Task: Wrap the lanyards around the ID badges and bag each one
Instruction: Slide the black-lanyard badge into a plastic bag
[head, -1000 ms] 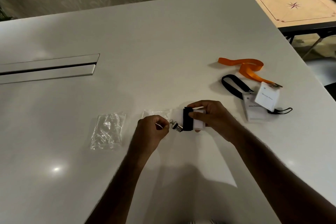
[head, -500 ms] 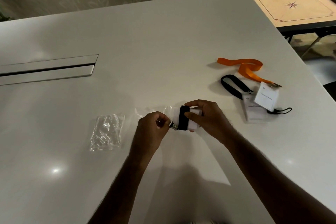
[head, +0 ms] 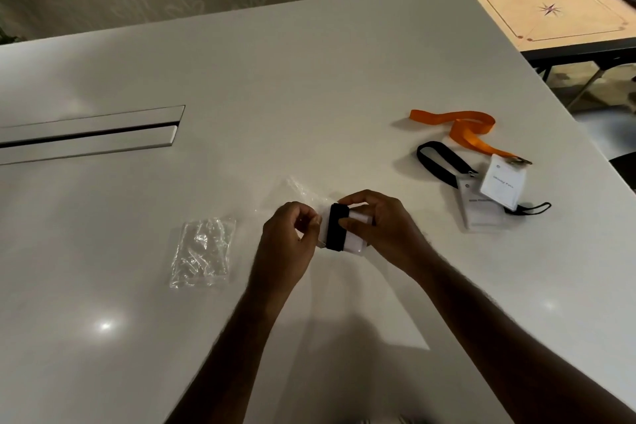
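A white ID badge (head: 354, 241) with a black lanyard (head: 334, 226) wound around its middle sits between my hands at the table's centre. My right hand (head: 382, 227) pinches the wrapped badge from the right. My left hand (head: 287, 237) is closed at the badge's left edge, on the mouth of a clear plastic bag (head: 303, 191) that trails away behind it. The lanyard's metal clip is hidden. To the right lie two more badges (head: 502, 182), one with an orange lanyard (head: 461, 127), one with a black lanyard (head: 440, 162), both unwrapped.
A crumpled clear bag (head: 203, 251) lies flat left of my hands. A long metal cable slot (head: 89, 134) is set into the white table (head: 275, 79) at the left. A carrom board (head: 557, 14) stands beyond the table's right edge.
My hands have come together. The metal clip seen hanging between them earlier is now covered by my left hand, and the clear bag has lifted at the badge's left end.
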